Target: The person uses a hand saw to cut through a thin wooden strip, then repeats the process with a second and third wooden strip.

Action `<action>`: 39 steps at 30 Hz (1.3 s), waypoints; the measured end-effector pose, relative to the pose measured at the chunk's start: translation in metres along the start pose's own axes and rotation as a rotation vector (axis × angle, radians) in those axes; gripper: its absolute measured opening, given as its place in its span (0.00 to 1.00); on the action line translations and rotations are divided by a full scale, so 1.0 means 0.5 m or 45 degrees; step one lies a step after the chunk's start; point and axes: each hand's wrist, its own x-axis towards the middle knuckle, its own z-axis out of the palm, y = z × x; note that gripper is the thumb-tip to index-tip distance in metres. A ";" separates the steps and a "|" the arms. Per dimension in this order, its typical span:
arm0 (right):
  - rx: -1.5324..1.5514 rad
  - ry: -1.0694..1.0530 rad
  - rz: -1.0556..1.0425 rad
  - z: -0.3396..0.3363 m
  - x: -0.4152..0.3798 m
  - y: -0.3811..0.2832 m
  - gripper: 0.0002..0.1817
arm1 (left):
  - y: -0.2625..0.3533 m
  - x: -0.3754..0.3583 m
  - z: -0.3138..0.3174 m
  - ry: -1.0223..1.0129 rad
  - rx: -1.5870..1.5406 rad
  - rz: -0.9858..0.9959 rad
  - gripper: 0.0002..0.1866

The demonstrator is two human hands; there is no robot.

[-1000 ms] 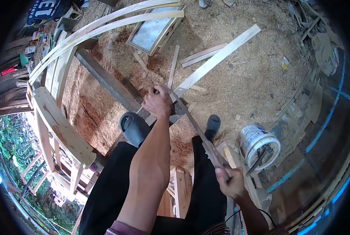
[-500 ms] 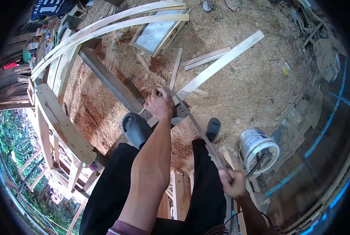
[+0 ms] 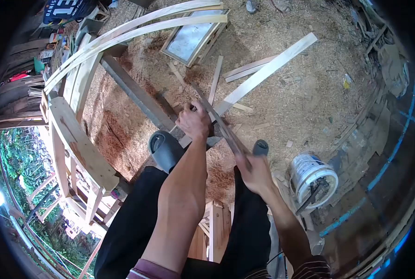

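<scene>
My left hand (image 3: 194,122) is closed with curled fingers over the near end of a long pale wooden strip (image 3: 272,69), pressing it on a dark support between my feet. In my right hand (image 3: 256,174) is the handle end of a handsaw (image 3: 222,126), seen nearly edge-on. Its long thin blade crosses the strip just right of my left hand and points away from me to the upper left. Where the teeth meet the wood is too small to make out.
Sandals (image 3: 166,151) are on my feet. A white bucket (image 3: 315,179) with tools stands at the right. A dark beam (image 3: 135,93) lies left of centre, near curved pale planks (image 3: 79,144). A framed panel (image 3: 189,41) and wood scraps lie on the sawdust-covered floor (image 3: 305,107).
My right hand has pushed the saw forward and up-left, so it is now much closer to my left hand. My left hand stays on the strip. The whole view has shifted slightly.
</scene>
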 end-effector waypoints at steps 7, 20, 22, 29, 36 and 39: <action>0.090 -0.087 -0.026 -0.099 -0.196 0.069 0.17 | -0.010 -0.005 0.007 0.027 0.048 0.128 0.20; 0.135 0.098 -0.131 -0.014 -0.069 0.058 0.26 | -0.002 -0.007 -0.004 0.014 0.018 0.019 0.20; 0.059 -0.032 0.038 -0.076 -0.163 0.055 0.18 | 0.001 -0.005 0.002 0.033 0.003 0.002 0.20; 0.007 -0.022 0.128 -0.041 -0.090 0.023 0.26 | 0.002 -0.015 -0.008 0.065 -0.010 0.061 0.21; -0.066 -0.082 0.112 -0.004 0.073 -0.052 0.27 | -0.010 -0.007 0.009 0.108 0.029 0.050 0.20; -0.040 -0.088 0.192 -0.049 -0.071 -0.030 0.21 | -0.010 -0.005 0.015 0.048 -0.005 0.007 0.20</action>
